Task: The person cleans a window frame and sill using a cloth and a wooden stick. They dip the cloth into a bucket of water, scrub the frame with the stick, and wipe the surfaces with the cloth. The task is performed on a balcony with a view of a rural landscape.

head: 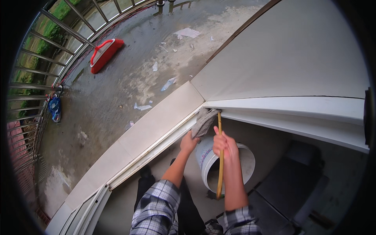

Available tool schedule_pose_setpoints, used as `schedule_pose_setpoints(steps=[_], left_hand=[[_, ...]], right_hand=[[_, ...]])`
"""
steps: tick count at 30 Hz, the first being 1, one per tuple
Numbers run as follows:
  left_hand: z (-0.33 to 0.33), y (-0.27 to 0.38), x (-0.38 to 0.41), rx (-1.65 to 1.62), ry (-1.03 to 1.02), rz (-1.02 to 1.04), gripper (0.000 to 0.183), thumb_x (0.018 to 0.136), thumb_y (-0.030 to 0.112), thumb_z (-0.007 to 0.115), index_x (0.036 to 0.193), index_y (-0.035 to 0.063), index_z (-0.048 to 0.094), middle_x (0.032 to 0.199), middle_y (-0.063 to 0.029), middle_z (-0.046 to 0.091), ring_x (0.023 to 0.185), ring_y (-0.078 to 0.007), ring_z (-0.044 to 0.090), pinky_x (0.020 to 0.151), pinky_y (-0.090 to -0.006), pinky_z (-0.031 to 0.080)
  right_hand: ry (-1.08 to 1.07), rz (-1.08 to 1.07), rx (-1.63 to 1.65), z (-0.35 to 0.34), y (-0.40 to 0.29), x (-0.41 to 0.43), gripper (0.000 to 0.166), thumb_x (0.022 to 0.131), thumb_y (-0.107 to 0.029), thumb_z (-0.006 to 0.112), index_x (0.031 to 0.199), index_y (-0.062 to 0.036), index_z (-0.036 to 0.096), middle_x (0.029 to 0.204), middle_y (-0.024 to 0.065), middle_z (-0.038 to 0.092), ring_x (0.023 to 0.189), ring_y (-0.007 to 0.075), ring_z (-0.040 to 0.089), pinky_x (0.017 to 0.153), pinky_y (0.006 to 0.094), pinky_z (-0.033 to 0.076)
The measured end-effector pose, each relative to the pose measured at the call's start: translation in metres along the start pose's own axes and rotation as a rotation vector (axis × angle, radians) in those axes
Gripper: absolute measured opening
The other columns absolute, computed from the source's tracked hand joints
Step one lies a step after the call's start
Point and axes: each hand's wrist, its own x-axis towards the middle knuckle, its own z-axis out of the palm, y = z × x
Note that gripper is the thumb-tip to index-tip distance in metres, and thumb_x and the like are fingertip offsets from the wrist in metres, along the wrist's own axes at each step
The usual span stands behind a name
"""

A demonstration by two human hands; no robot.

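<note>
My left hand [189, 142] is closed on the lower end of a grey cloth [202, 124], which reaches up to the inner corner of the white sliding-door track [164, 135]. A thin wooden or bamboo stick [220, 176] stands in the grip of my right hand [224, 144]; its upper end touches the cloth beside the white frame [285, 111]. Beneath my hands is a white plastic bucket [249, 164], tilted, with its mouth facing up toward me.
A pale tiled sill [123, 148] borders the track. Outside, a red broom [107, 57] leans by the metal railing [58, 29], and paper scraps [169, 84] litter the wet concrete. A dark chair [282, 188] stands at lower right; stacked door panels [91, 208] are at lower left.
</note>
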Motion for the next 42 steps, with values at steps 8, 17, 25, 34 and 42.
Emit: schedule_pose_setpoints(steps=[8,17,25,34,42], left_hand=[[0.003,-0.050,-0.008,-0.575,-0.054,-0.040,0.025,0.083,0.009,0.061,0.107,0.0002,0.061,0.078,-0.0081,0.064,0.070,-0.0138,0.059,0.067,-0.0290,0.047],[-0.024,-0.038,-0.042,-0.660,-0.106,-0.028,0.040,0.086,0.003,0.058,0.125,0.0020,0.051,0.086,-0.0027,0.057,0.077,-0.0092,0.052,0.068,-0.0252,0.044],[-0.026,-0.028,-0.021,-0.288,-0.208,0.105,0.047,0.075,0.003,0.054,0.122,0.0043,0.062,0.092,-0.0136,0.068,0.085,-0.0160,0.064,0.078,-0.0313,0.049],[-0.057,-0.086,-0.065,-0.159,-0.043,0.211,0.046,0.083,0.006,0.060,0.129,0.0059,0.057,0.110,-0.0148,0.065,0.095,-0.0181,0.061,0.085,-0.0313,0.046],[-0.067,-0.020,-0.027,-0.424,-0.083,0.205,0.048,0.090,0.023,0.062,0.133,0.0044,0.053,0.122,-0.0074,0.059,0.100,-0.0159,0.055,0.089,-0.0287,0.045]], right_hand=[[0.766,-0.212,-0.286,-0.078,-0.017,0.096,0.018,0.101,-0.023,0.043,0.117,-0.0159,0.050,0.060,-0.0033,0.036,0.043,0.0067,0.031,0.037,0.0232,0.025],[0.786,-0.350,-0.552,-0.043,0.021,0.073,0.053,0.100,-0.010,0.038,0.148,-0.0301,0.031,0.068,0.0031,0.046,0.045,0.0078,0.034,0.039,0.0243,0.029],[0.952,-0.489,-1.792,-0.168,-0.047,0.093,0.051,0.084,-0.002,0.049,0.133,-0.0139,0.056,0.093,0.0182,0.069,0.076,0.0256,0.065,0.067,0.0339,0.050],[1.045,-0.263,-1.415,-0.130,0.037,0.078,0.048,0.092,-0.008,0.042,0.134,-0.0279,0.057,0.082,0.0091,0.066,0.052,0.0186,0.054,0.046,0.0327,0.044],[0.947,-0.564,-0.452,-0.081,0.035,0.172,0.059,0.095,-0.002,0.038,0.147,-0.0286,0.032,0.070,0.0057,0.053,0.047,0.0124,0.042,0.037,0.0285,0.032]])
